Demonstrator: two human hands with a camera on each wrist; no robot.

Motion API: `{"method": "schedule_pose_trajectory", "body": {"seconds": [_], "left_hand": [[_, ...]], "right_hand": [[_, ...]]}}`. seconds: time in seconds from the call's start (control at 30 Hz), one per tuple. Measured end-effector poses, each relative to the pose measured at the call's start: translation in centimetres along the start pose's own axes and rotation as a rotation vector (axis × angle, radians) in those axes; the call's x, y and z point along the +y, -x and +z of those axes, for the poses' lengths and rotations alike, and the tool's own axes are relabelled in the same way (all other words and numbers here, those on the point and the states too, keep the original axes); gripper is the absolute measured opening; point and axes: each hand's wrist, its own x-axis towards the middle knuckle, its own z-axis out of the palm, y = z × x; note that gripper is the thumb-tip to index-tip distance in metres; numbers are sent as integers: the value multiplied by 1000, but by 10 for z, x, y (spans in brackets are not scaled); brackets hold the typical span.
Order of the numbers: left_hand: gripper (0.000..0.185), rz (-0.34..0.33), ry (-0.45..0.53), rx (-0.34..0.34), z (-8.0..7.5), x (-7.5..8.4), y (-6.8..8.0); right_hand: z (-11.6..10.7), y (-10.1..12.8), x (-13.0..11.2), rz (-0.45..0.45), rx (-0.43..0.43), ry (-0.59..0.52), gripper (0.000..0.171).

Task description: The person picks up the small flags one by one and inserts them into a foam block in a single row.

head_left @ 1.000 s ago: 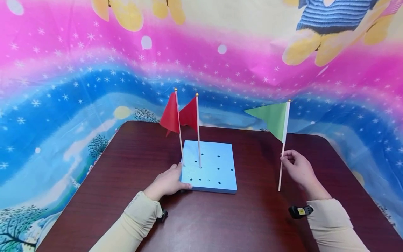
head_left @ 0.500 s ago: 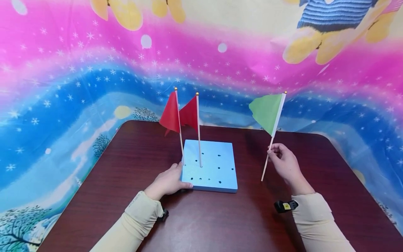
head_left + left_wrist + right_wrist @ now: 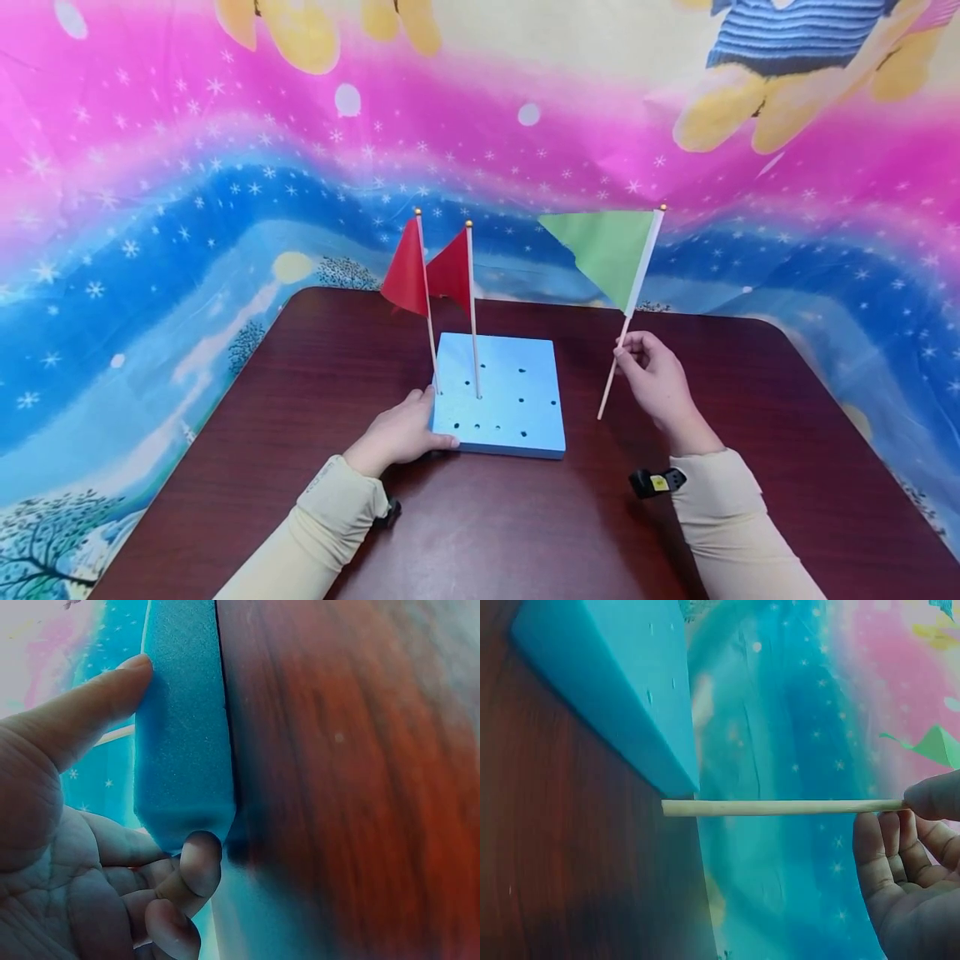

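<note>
A light-blue foam block (image 3: 501, 407) with several small holes in its top lies on the table. My left hand (image 3: 396, 429) grips its near-left corner; in the left wrist view the thumb (image 3: 112, 697) lies on one edge and curled fingertips (image 3: 201, 859) touch the end. Two red pennant flags, one at the left edge (image 3: 406, 275) and another beside it (image 3: 453, 271), stand in the block's holes. To the block's right, my right hand (image 3: 658, 387) pinches the wooden stick (image 3: 780, 808) of a green pennant flag (image 3: 611, 250). That stick tilts, its lower end in the air.
The dark brown wooden table (image 3: 480, 533) extends around the block on all sides. Behind it hangs a colourful printed cloth (image 3: 480, 150) with snowflakes and cartoon figures. The two red flags rise high on the block's left side.
My right hand has carried the green flag leftward and slightly up, closer to the block, and the stick leans more. The left hand, block and red flags hold their places.
</note>
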Motion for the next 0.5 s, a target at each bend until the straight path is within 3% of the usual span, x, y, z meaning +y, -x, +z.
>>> {"method": "schedule_pose_trajectory", "body": {"seconds": [0.5], "left_hand": [[102, 2, 1, 5, 0, -1, 0]], "right_hand": [[26, -7, -12, -19, -34, 30, 16]]}}
